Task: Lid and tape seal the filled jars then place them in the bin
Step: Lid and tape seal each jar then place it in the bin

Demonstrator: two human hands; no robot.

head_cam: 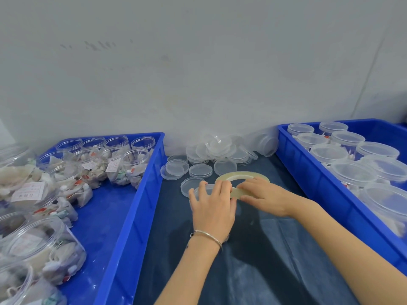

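My left hand (212,204) lies palm down over a clear lid (203,187) in the middle of the dark mat, fingers curled round its edge. Whatever is beneath the lid is hidden by the hand. My right hand (265,199) grips the near side of a yellowish tape roll (240,175), which sits right against the lid; my left thumb touches the roll too. Filled jars without lids (135,159) stand in the blue bin on the left (141,194). Lidded jars (329,153) fill the blue bin on the right (308,172).
A heap of loose clear lids (220,150) lies at the back of the mat against the white wall, with a few single lids (177,167) spread in front of it. The dark mat (253,260) runs between the two bins.
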